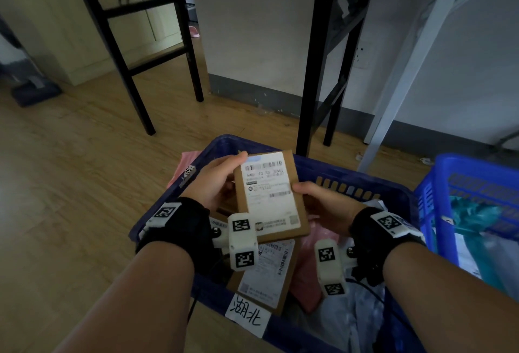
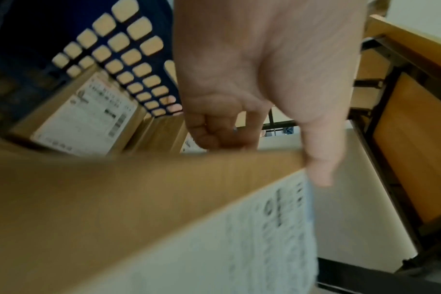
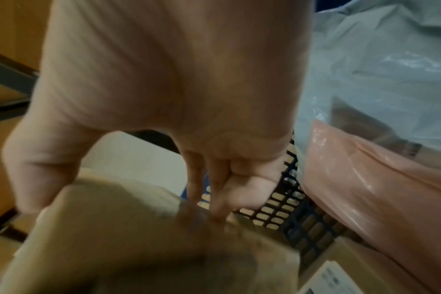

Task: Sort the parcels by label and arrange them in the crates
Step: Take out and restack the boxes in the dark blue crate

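While I read its white label, left hand [image 1: 216,181] and right hand [image 1: 323,206] grip the flat brown cardboard parcel [image 1: 269,198] above the dark blue plastic crate [image 1: 393,192].

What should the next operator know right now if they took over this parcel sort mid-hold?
Left hand: grips the flat brown cardboard parcel with the white shipping label by its left edge.
Right hand: holds the same parcel's right edge.
The parcel is held label up above the dark blue plastic crate, not set down.
Done: cardboard and plastic-bag parcels already lie in that crate, which carries a handwritten paper tag.
Left: read this label, then place the parcel; the lighter blue crate stands to the right.
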Action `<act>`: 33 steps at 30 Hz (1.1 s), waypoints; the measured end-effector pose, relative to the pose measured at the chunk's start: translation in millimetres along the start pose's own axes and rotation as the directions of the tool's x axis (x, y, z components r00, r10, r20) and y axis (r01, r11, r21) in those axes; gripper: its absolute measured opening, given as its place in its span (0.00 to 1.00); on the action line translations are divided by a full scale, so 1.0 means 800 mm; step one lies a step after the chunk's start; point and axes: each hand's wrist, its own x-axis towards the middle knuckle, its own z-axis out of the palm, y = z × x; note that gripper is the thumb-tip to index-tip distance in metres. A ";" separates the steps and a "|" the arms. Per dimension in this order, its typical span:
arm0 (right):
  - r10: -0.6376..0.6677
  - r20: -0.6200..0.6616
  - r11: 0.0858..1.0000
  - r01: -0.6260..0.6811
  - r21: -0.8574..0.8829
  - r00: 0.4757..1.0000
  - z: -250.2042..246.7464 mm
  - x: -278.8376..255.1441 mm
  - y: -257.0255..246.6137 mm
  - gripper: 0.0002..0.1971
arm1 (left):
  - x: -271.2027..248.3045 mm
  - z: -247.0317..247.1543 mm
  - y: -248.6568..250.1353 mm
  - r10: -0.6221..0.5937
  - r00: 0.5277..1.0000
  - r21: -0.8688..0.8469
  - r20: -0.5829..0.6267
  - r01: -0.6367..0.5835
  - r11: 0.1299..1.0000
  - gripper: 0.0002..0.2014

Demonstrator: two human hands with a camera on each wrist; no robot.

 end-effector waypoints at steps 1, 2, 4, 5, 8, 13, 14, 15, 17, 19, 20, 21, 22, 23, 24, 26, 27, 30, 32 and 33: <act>0.001 -0.077 0.999 0.002 0.039 0.997 -0.004 -0.002 -0.002 0.25 | 0.001 0.003 -0.002 -0.013 1.000 -0.035 -0.004 0.013 0.999 0.17; 0.016 -0.182 0.995 0.002 0.098 0.983 -0.011 -0.002 -0.002 0.25 | 0.003 0.004 -0.005 -0.033 0.999 -0.050 -0.014 0.032 0.998 0.20; 0.068 -0.392 0.980 0.013 0.200 0.917 -0.025 0.000 0.002 0.26 | 0.002 0.004 -0.014 -0.093 0.995 -0.004 -0.025 0.093 0.996 0.20; 0.090 -0.478 0.981 0.006 0.195 0.873 -0.029 0.003 0.007 0.29 | 0.001 0.001 -0.019 -0.119 0.993 0.032 -0.027 0.119 0.992 0.19; 0.085 -0.600 0.996 -0.054 0.069 0.796 -0.027 0.017 0.023 0.32 | 0.004 -0.010 -0.031 -0.169 0.983 0.081 -0.067 0.174 0.981 0.18; 0.100 -0.638 0.995 -0.066 0.077 0.764 -0.012 0.043 0.041 0.44 | 0.015 -0.030 -0.029 -0.168 0.976 0.037 -0.139 0.175 0.984 0.16; 0.099 -0.631 0.995 -0.055 0.089 0.770 -0.011 0.049 0.046 0.44 | 0.015 -0.034 -0.030 -0.169 0.975 0.034 -0.145 0.176 0.984 0.15; 0.098 -0.630 0.994 -0.046 0.098 0.771 -0.010 0.054 0.050 0.43 | 0.015 -0.039 -0.031 -0.172 0.973 0.031 -0.153 0.179 0.983 0.14; 0.102 -0.630 0.993 -0.042 0.109 0.770 -0.011 0.062 0.057 0.39 | 0.015 -0.048 -0.034 -0.185 0.965 0.036 -0.184 0.194 0.980 0.12; 0.133 -0.604 0.989 -0.065 0.133 0.786 -0.014 0.069 0.066 0.38 | 0.016 -0.057 -0.038 -0.204 0.957 0.041 -0.208 0.217 0.975 0.09; 0.146 -0.595 0.988 -0.080 0.135 0.790 -0.016 0.073 0.071 0.39 | 0.017 -0.060 -0.040 -0.216 0.952 0.041 -0.216 0.230 0.972 0.07; 0.152 -0.596 0.988 -0.099 0.120 0.788 -0.017 0.075 0.075 0.42 | 0.016 -0.063 -0.040 -0.228 0.947 0.037 -0.226 0.243 0.969 0.05; 0.144 -0.602 0.990 -0.118 0.083 0.786 -0.018 0.075 0.078 0.42 | 0.017 -0.065 -0.041 -0.239 0.942 0.032 -0.235 0.253 0.967 0.03; 0.128 -0.612 0.989 -0.149 0.018 0.780 -0.016 0.073 0.079 0.42 | 0.018 -0.066 -0.042 -0.248 0.939 0.035 -0.239 0.264 0.964 0.03; 0.098 -0.626 0.982 -0.179 -0.067 0.774 -0.013 0.072 0.080 0.40 | 0.019 -0.067 -0.043 -0.251 0.938 0.041 -0.237 0.268 0.963 0.03; -0.006 -0.644 0.943 -0.210 -0.258 0.765 -0.006 0.068 0.077 0.35 | 0.022 -0.067 -0.045 -0.259 0.937 0.045 -0.235 0.277 0.960 0.04; -0.074 -0.655 0.915 -0.211 -0.345 0.752 -0.002 0.066 0.074 0.30 | 0.022 -0.065 -0.046 -0.266 0.936 0.050 -0.232 0.284 0.957 0.04; -0.148 -0.628 0.893 -0.171 -0.417 0.764 0.004 0.070 0.065 0.11 | 0.023 -0.064 -0.048 -0.288 0.928 0.067 -0.235 0.312 0.948 0.03; -0.106 -0.573 0.935 -0.115 -0.335 0.813 0.009 0.073 0.061 0.03 | 0.023 -0.069 -0.053 -0.310 0.916 0.103 -0.253 0.345 0.933 0.05; -0.096 -0.561 0.950 -0.093 -0.299 0.822 0.012 0.073 0.057 0.02 | 0.024 -0.073 -0.055 -0.322 0.904 0.119 -0.281 0.366 0.923 0.07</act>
